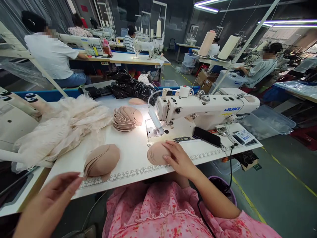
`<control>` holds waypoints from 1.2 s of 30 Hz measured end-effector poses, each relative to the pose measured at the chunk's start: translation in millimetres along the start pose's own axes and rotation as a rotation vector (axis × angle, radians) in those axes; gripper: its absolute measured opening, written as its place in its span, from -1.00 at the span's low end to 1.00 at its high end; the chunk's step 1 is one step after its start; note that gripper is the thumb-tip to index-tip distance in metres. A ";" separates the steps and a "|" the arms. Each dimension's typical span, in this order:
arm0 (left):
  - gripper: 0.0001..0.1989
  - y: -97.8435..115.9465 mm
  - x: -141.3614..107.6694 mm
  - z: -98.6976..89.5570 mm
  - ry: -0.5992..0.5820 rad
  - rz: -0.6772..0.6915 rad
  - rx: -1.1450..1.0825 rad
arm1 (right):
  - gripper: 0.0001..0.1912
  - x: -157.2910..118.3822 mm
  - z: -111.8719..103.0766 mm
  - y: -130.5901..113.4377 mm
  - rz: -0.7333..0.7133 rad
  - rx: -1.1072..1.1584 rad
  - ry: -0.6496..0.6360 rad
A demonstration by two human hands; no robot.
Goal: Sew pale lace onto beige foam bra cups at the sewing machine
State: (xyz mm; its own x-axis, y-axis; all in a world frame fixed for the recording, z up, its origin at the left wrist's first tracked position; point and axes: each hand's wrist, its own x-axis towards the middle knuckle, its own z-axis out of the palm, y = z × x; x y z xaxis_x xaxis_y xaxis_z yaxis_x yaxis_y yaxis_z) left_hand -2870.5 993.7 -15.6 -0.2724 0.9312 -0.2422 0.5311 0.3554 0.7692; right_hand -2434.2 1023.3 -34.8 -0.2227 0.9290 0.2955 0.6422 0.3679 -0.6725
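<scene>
One small pile of beige cups [156,154] lies on the table [133,148], in front of the sewing machine [205,107]. The right hand [182,161] touches its right side, thumb and fingers a little apart on top; I cannot tell whether they grip. To the left sits a second pile [102,162], its layers fanned. The left hand [51,200] is at that pile's lower left edge, thumb and fingertips nearly together; whether they pinch a cup cannot be told. A ruler strip [138,172] runs along the front edge. Farther back, a taller stack [126,118] stands left of the needle area, beside pale fabric [66,124]. Snips [182,139] and a phone [206,136] lie right of it, below the machine's arm.
</scene>
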 end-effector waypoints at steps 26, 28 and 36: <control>0.14 28.4 -92.6 157.9 -0.317 -0.297 -1.056 | -0.74 -7.6 -72.2 95.4 0.058 -0.577 0.021; 0.07 42.3 -87.2 146.7 -0.369 -0.213 -1.093 | -0.71 -10.1 -71.4 81.2 0.019 -0.539 0.021; -0.51 82.8 -72.6 143.9 -0.918 -0.159 -1.279 | -0.66 -31.4 -17.1 -16.4 0.251 0.770 -0.062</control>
State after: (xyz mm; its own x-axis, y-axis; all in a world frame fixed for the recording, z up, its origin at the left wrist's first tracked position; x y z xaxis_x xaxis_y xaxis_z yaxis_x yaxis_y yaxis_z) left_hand -2691.3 967.2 -19.4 0.5528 0.7913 -0.2614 -0.5829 0.5913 0.5573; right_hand -2425.2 987.5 -21.5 -0.1943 0.9796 0.0511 -0.0016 0.0518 -0.9987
